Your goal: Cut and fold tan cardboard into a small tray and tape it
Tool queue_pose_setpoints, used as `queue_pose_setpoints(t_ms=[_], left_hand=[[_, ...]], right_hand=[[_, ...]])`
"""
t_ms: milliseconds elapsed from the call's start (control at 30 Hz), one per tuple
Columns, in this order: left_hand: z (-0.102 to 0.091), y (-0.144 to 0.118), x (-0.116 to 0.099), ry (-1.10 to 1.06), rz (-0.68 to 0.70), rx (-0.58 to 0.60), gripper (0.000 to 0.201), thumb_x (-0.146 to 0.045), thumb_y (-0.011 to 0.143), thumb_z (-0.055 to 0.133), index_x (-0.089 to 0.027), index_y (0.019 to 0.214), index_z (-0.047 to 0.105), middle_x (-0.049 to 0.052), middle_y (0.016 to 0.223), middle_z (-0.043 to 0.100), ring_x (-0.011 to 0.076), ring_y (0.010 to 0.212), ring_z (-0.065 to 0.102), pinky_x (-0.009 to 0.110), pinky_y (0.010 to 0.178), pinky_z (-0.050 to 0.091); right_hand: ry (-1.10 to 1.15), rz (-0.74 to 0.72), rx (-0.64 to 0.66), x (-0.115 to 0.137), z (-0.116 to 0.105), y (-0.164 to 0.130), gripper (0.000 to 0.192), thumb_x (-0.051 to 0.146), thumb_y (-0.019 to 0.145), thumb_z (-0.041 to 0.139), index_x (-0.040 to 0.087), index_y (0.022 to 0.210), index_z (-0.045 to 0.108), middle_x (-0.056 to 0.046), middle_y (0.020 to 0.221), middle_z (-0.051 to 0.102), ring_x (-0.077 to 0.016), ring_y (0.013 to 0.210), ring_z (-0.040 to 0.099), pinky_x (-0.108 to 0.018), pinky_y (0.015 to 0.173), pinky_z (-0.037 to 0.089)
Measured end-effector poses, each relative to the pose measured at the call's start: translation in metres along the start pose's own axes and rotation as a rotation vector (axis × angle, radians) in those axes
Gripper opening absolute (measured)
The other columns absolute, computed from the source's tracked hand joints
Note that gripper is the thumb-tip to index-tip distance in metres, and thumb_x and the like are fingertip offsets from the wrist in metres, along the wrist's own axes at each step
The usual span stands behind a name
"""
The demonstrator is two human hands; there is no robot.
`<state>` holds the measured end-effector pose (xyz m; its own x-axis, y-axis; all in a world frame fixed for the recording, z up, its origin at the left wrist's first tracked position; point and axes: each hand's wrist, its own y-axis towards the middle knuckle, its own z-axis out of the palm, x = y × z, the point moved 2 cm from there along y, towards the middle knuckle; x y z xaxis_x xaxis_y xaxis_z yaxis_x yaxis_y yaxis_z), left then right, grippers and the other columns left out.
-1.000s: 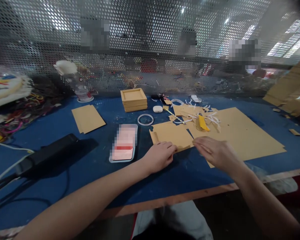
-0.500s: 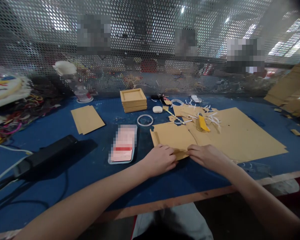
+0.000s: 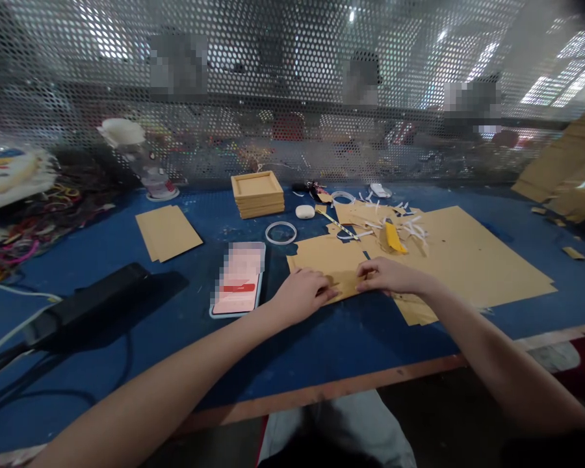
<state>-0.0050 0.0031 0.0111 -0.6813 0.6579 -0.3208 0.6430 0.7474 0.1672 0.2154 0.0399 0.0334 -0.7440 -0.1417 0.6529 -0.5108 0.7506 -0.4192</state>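
A small brown cardboard sheet (image 3: pixel 322 250) with notched corners lies in front of me. My left hand (image 3: pixel 305 294) rests on its near left part, fingers curled over the near edge and thumb low. My right hand (image 3: pixel 389 276) pinches the near right edge between thumb and fingertips. Part of that edge is hidden under the fingers, so I cannot tell how far it is folded. Beneath my right wrist another cardboard piece (image 3: pixel 413 311) sticks out towards me.
Large cardboard sheets (image 3: pixel 482 260) lie at right, with paper scraps and a yellow-handled tool (image 3: pixel 394 238). Behind are stacked cardboard trays (image 3: pixel 257 188), a white case (image 3: pixel 305 212) and a tape ring (image 3: pixel 281 233). Left are a phone (image 3: pixel 238 279), flat cardboard pieces (image 3: pixel 170 232) and a black power strip (image 3: pixel 95 305).
Both hands have shifted slightly away from me along the sheet's near edge, the right one more. The raised left flap now looks flatter. Cardboard beneath my right wrist has come into view.
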Motion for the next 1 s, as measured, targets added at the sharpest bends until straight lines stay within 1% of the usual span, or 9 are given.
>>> queue_pose_setpoints(t_ms=[100, 200, 333, 400, 600, 800, 1000], left_hand=[[-0.001, 0.0, 0.001, -0.005, 0.0, 0.013, 0.037, -0.044, 0.097, 0.044, -0.018, 0.079, 0.064, 0.003, 0.084, 0.067, 0.0189, 0.085, 0.061, 0.031, 0.075, 0.041], [0.0, 0.002, 0.002, -0.003, 0.01, 0.032, 0.038, -0.045, 0.097, 0.043, -0.019, 0.081, 0.065, 0.003, 0.086, 0.067, 0.019, 0.088, 0.061, 0.031, 0.077, 0.041], [0.001, 0.004, 0.005, 0.034, 0.04, 0.052, 0.04, -0.045, 0.098, 0.04, -0.019, 0.084, 0.067, 0.003, 0.087, 0.067, 0.0195, 0.088, 0.061, 0.032, 0.076, 0.04], [0.002, 0.005, 0.005, 0.056, 0.055, 0.057, 0.04, -0.045, 0.098, 0.04, -0.019, 0.084, 0.067, 0.003, 0.087, 0.066, 0.0196, 0.088, 0.061, 0.031, 0.075, 0.039], [0.0, 0.003, 0.003, 0.105, 0.09, 0.066, 0.038, -0.046, 0.097, 0.041, -0.021, 0.085, 0.067, 0.002, 0.086, 0.065, 0.0189, 0.089, 0.061, 0.031, 0.075, 0.038], [0.0, 0.003, -0.001, 0.124, 0.087, 0.068, 0.039, -0.046, 0.097, 0.041, -0.02, 0.085, 0.067, 0.003, 0.087, 0.064, 0.0194, 0.088, 0.06, 0.032, 0.076, 0.038], [0.001, 0.003, -0.002, 0.16, 0.086, 0.07, 0.038, -0.046, 0.097, 0.041, -0.02, 0.086, 0.067, 0.003, 0.088, 0.065, 0.0198, 0.089, 0.06, 0.032, 0.077, 0.038]], right_hand=[[0.018, -0.008, 0.01, -0.002, -0.001, -0.001, 0.032, 0.051, 0.076, 0.064, 0.02, 0.077, 0.058, 0.006, 0.053, 0.045, -0.0099, 0.042, 0.047, -0.024, 0.045, 0.036], [0.033, -0.002, -0.002, -0.005, -0.001, -0.002, 0.032, 0.052, 0.078, 0.061, 0.02, 0.077, 0.06, 0.004, 0.057, 0.05, -0.009, 0.042, 0.046, -0.024, 0.046, 0.036], [0.023, 0.016, -0.074, -0.005, 0.002, -0.002, 0.031, 0.05, 0.076, 0.064, 0.02, 0.084, 0.063, 0.001, 0.067, 0.059, -0.01, 0.045, 0.05, -0.024, 0.045, 0.038], [0.01, 0.02, -0.111, -0.003, 0.003, -0.003, 0.03, 0.049, 0.075, 0.065, 0.02, 0.084, 0.063, 0.0, 0.07, 0.06, -0.0109, 0.047, 0.051, -0.024, 0.045, 0.039], [0.01, 0.016, -0.119, -0.004, 0.006, -0.003, 0.029, 0.047, 0.074, 0.066, 0.019, 0.078, 0.063, 0.002, 0.063, 0.056, -0.0111, 0.049, 0.051, -0.023, 0.044, 0.04], [-0.013, 0.021, -0.113, -0.008, 0.007, 0.0, 0.031, 0.049, 0.073, 0.067, 0.019, 0.077, 0.062, 0.002, 0.062, 0.056, -0.0097, 0.046, 0.049, -0.022, 0.043, 0.038], [-0.045, 0.007, -0.148, -0.003, 0.009, -0.003, 0.028, 0.046, 0.075, 0.066, 0.019, 0.078, 0.06, -0.001, 0.07, 0.059, -0.0117, 0.053, 0.051, -0.023, 0.044, 0.039]])
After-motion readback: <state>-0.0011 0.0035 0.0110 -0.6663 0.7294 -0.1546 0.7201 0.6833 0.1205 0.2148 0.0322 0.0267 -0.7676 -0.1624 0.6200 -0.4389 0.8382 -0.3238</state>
